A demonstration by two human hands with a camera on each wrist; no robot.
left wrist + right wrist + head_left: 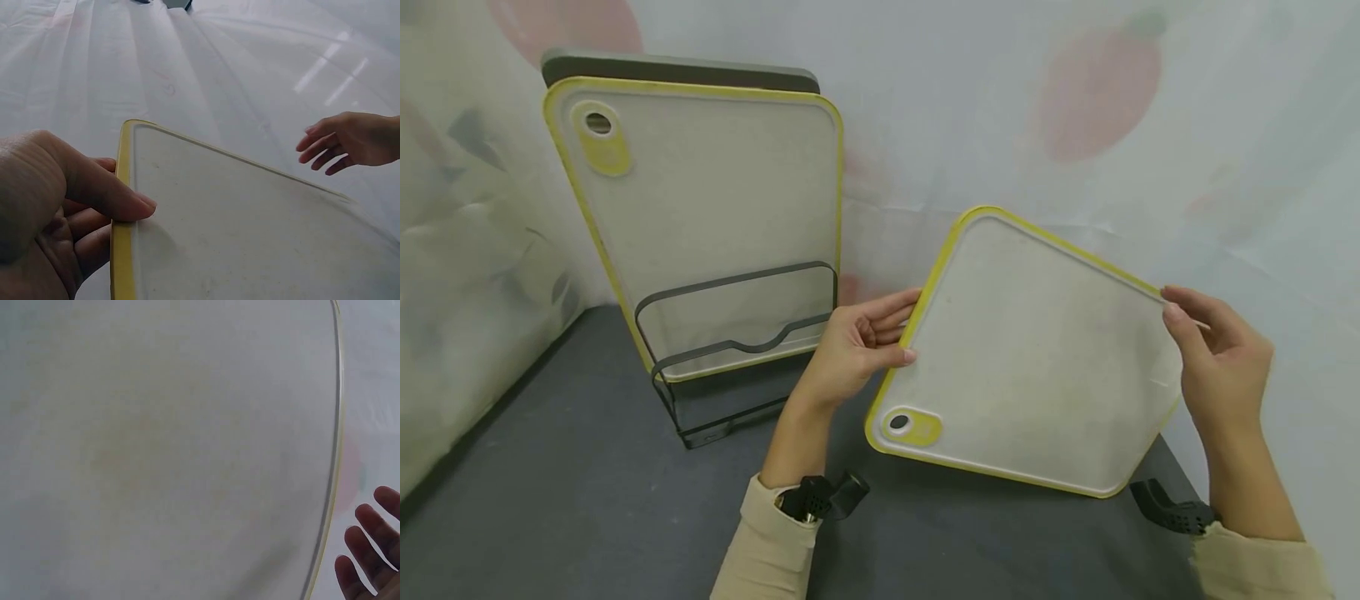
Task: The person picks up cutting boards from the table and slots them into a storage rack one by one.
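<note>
Above table: left hand (850, 346) grip pinches cutting board (1030, 358); right hand (1221, 358) relaxed, fingers apart.

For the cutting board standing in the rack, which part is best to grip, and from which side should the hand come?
Probably grip the standing cutting board by its free top edge, coming from above. The black wire rack crosses its lower part, and a darker board stands close behind it, so only the top and upper sides are open. It stands nearly upright, so it should lift straight out.

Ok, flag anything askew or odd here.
The held cutting board hangs tilted off the table, pinched only by the left hand; the right hand is at its far edge. Its face looks faintly stained.
</note>
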